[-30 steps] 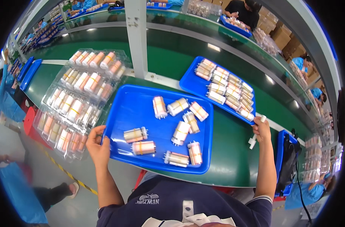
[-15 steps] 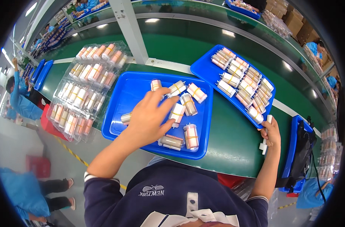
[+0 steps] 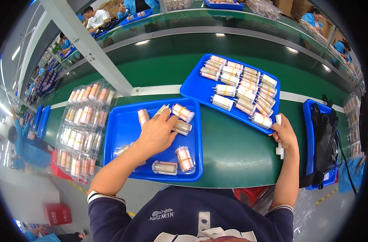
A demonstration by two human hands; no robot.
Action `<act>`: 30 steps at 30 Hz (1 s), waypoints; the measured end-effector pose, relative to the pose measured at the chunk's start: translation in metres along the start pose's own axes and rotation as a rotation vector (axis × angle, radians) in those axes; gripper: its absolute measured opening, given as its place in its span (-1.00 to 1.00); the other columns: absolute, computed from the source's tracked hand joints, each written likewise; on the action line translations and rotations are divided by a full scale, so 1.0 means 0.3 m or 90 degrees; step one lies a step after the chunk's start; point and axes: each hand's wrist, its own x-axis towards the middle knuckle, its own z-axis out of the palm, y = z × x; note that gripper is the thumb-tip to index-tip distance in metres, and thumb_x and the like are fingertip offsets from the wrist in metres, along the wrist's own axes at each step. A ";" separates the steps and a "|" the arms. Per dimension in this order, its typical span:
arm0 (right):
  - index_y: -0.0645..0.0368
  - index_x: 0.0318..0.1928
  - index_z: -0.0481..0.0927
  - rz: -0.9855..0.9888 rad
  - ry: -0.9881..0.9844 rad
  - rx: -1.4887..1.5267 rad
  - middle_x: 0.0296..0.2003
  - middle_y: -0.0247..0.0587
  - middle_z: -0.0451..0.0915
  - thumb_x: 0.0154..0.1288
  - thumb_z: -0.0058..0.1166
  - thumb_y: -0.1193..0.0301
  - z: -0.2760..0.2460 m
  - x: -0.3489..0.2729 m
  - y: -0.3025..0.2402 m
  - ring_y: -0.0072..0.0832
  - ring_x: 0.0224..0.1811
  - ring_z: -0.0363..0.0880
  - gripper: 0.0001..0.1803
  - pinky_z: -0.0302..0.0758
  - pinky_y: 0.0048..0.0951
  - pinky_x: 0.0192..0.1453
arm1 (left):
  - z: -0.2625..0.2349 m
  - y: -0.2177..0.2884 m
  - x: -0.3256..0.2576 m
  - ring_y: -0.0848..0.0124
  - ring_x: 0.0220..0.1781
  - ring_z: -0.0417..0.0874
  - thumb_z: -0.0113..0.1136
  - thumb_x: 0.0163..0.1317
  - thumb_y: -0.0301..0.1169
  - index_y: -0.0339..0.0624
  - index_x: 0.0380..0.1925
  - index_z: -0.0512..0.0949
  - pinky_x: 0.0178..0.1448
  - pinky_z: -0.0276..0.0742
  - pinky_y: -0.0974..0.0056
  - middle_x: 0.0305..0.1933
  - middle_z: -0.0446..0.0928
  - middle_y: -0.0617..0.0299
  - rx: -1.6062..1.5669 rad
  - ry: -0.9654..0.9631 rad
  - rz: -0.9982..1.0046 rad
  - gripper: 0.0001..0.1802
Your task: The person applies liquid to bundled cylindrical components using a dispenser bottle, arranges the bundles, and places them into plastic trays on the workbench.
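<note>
A blue tray (image 3: 123, 133) lies in front of me with several small cylinders wrapped in pink and white film scattered in it. My left hand (image 3: 155, 135) lies over the tray's middle, fingers closing on one cylinder (image 3: 162, 109) near the far edge. Another blue tray (image 3: 194, 86) to the right holds several of the same cylinders in tidy rows. My right hand (image 3: 284, 133) rests at that tray's near right corner, gripping a small white plastic piece (image 3: 279, 150).
Clear plastic blister packs (image 3: 84, 129) full of cylinders are stacked left of the near tray. A green conveyor belt (image 3: 159, 60) runs behind. A black bag lies in a blue bin (image 3: 309, 121) at right. Other workers sit along the far line. A grey post (image 3: 91, 48) rises at left.
My left hand left the tray's near left edge, reached over the tray and now closes on a cylinder near its far edge. My right hand has stayed by the right tray's corner.
</note>
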 end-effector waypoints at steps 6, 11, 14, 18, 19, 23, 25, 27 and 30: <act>0.25 -0.13 0.31 0.010 -0.016 -0.016 -0.65 -0.20 0.48 0.09 0.00 0.56 -0.016 -0.001 0.007 -0.69 -0.79 0.32 -0.70 0.16 -0.65 -0.80 | -0.097 0.007 0.203 0.09 -0.27 0.57 0.32 -0.04 -0.36 -0.09 -0.15 0.51 -0.25 0.53 0.10 -0.25 0.38 0.09 -0.044 0.133 0.007 -0.61; 0.26 -0.09 0.33 0.003 -0.016 -0.002 -0.63 -0.24 0.48 0.07 0.00 0.56 0.000 0.004 0.007 -0.68 -0.78 0.32 -0.66 0.16 -0.65 -0.78 | 0.018 -0.027 0.404 0.09 -0.15 0.58 0.35 -0.09 -0.38 -0.12 -0.17 0.55 -0.14 0.55 0.07 -0.17 0.41 0.03 0.083 -0.006 -0.010 -0.60; 0.23 -0.12 0.32 0.005 -0.004 -0.010 -0.63 -0.18 0.50 0.09 -0.04 0.56 -0.005 0.007 0.016 -0.71 -0.80 0.30 -0.70 0.13 -0.68 -0.82 | -0.032 -0.024 0.480 0.05 0.04 0.51 0.42 -0.22 -0.51 -0.12 0.04 0.43 0.05 0.49 0.08 -0.03 0.40 0.00 0.060 -0.080 -0.006 -0.31; 0.23 -0.11 0.32 0.001 -0.007 -0.007 -0.63 -0.19 0.50 0.09 -0.03 0.56 -0.016 0.002 0.019 -0.71 -0.80 0.30 -0.69 0.13 -0.68 -0.82 | -0.053 -0.010 0.584 0.01 0.13 0.41 0.44 -0.25 -0.59 -0.20 0.15 0.27 0.15 0.41 0.13 0.00 0.36 -0.01 -0.034 -0.004 0.099 -0.14; 0.24 -0.10 0.32 0.001 -0.009 -0.004 -0.63 -0.19 0.50 0.09 -0.03 0.56 -0.016 0.003 0.018 -0.71 -0.80 0.30 -0.69 0.13 -0.68 -0.82 | -0.020 -0.016 0.603 0.05 0.10 0.45 0.49 -0.29 -0.50 -0.19 0.14 0.32 0.13 0.44 0.11 0.01 0.40 -0.01 0.000 -0.009 0.154 -0.14; 0.24 -0.10 0.33 0.004 -0.003 -0.004 -0.64 -0.20 0.49 0.08 -0.02 0.57 -0.005 0.003 0.006 -0.71 -0.80 0.30 -0.68 0.13 -0.67 -0.82 | 0.066 -0.061 0.617 0.08 0.29 0.32 0.42 -0.18 -0.48 -0.17 0.26 0.24 0.33 0.27 0.12 0.23 0.34 0.01 -0.073 -0.104 0.187 -0.10; 0.23 -0.12 0.33 -0.003 -0.012 0.001 -0.64 -0.21 0.48 0.07 -0.02 0.57 -0.009 0.009 0.013 -0.70 -0.81 0.29 -0.69 0.12 -0.67 -0.82 | 0.073 -0.106 0.600 0.06 0.29 0.32 0.30 -0.07 -0.50 -0.19 0.23 0.27 0.36 0.24 0.14 0.22 0.34 -0.04 -0.202 -0.075 0.196 -0.23; 0.22 -0.17 0.34 -0.004 -0.018 -0.003 -0.66 -0.23 0.47 0.07 0.00 0.56 -0.015 0.015 0.015 -0.69 -0.81 0.29 -0.73 0.12 -0.66 -0.81 | 0.056 -0.153 0.569 0.06 0.25 0.36 0.22 -0.02 -0.50 -0.19 0.13 0.37 0.34 0.27 0.15 0.15 0.39 -0.01 -0.155 -0.051 0.194 -0.39; 0.18 -0.20 0.33 -0.025 -0.013 -0.007 -0.67 -0.22 0.47 0.07 -0.05 0.56 -0.035 0.022 0.034 -0.70 -0.85 0.23 -0.76 0.05 -0.66 -0.85 | -0.035 -0.176 0.471 0.08 0.16 0.41 0.26 -0.03 -0.45 -0.20 -0.05 0.47 0.25 0.33 0.13 0.00 0.43 0.02 -0.129 -0.086 0.153 -0.54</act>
